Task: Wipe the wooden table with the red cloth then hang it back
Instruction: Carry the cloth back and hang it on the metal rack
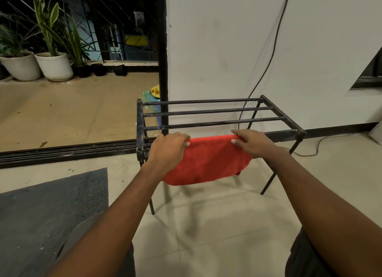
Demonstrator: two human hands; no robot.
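Note:
The red cloth (206, 161) is draped over the nearest bar of a black metal rack (206, 111) and sags down in front of it. My left hand (168, 148) grips the cloth's left end at the bar. At the right end, my right hand (251, 142) rests on top of the cloth, fingers curled over it. No wooden table is in view.
The rack stands on pale floor tiles against a white wall, with a dark cable (268, 65) hanging behind it. A grey mat (51, 210) lies at lower left. A sliding-door track (68, 150) leads out to a patio with white plant pots (54, 66).

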